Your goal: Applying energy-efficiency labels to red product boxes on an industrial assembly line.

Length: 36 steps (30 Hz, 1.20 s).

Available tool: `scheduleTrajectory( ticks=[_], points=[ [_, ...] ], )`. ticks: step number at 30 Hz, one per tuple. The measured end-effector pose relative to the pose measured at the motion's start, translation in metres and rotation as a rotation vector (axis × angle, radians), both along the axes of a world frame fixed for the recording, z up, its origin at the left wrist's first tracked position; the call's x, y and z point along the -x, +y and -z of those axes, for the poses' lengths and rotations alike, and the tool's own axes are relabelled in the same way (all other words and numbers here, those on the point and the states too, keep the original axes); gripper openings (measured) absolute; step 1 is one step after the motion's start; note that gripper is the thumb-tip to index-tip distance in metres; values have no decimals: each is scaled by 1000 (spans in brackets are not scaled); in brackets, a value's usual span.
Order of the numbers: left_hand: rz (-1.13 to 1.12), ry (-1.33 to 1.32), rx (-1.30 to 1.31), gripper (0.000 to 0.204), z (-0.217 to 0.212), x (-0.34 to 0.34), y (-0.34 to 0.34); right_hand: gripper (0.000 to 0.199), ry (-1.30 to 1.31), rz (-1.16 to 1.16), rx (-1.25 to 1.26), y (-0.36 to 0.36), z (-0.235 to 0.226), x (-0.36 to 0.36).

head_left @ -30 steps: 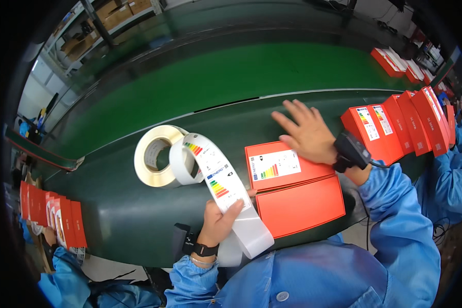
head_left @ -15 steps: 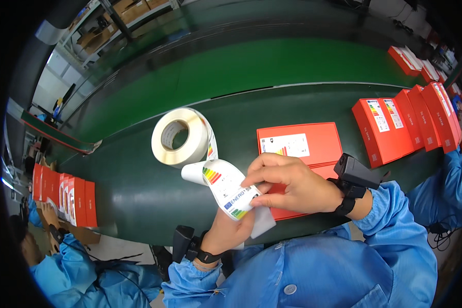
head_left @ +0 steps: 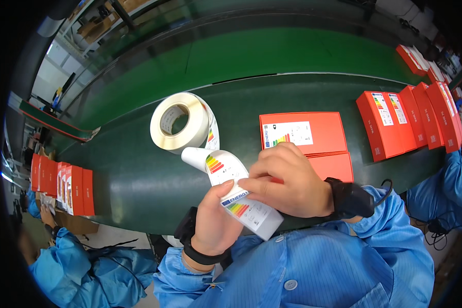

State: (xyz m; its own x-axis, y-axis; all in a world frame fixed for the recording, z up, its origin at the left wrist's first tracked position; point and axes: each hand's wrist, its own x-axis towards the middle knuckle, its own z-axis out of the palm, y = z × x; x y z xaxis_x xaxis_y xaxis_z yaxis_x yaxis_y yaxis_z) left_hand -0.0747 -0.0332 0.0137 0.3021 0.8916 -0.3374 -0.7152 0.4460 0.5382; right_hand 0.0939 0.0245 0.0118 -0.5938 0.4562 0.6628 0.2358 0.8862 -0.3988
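Note:
My left hand [head_left: 215,223] is closed on a strip of white labels [head_left: 222,167] with coloured bars, its thumb lying on top. My right hand [head_left: 292,182] has its fingers bent and pressed together at the same strip, where a label bends over the backing; the fingertips are partly hidden. From there the strip runs back to a thick white roll of labels [head_left: 196,122] standing on the green bench. Beyond and beside my right hand lie two flat red boxes; the far red box [head_left: 327,134] bears a white label, and the nearer red box [head_left: 339,167] is partly covered by the hand.
At the right stands a row of red boxes [head_left: 374,128] with labels. More red boxes [head_left: 76,190] stand at the bench's left end, near a co-worker's blue sleeve [head_left: 69,256]. Another blue sleeve [head_left: 441,197] shows at the right. Beyond the bench runs a green belt [head_left: 262,56].
My left thumb has come onto the top of the strip. My right hand has turned palm down, fingers more curled. More of the strip's loose end shows below the hands.

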Motion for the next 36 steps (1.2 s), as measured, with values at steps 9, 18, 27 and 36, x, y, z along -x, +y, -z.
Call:
scheduleTrajectory(
  ticks=[9,18,27,36],
  points=[
    [90,79,58,48,-1,9,20,19,149,-41,-2,-16,-10,-8],
    [32,729,-277,39,57,41,31,25,26,-39,1192,14,-39,-67],
    [330,242,-258,38,74,33,33,63,-600,-75,750,30,3,-39],
    [333,381,-181,40,64,25,33,65,-618,-126,698,33,10,-33]
  ],
)
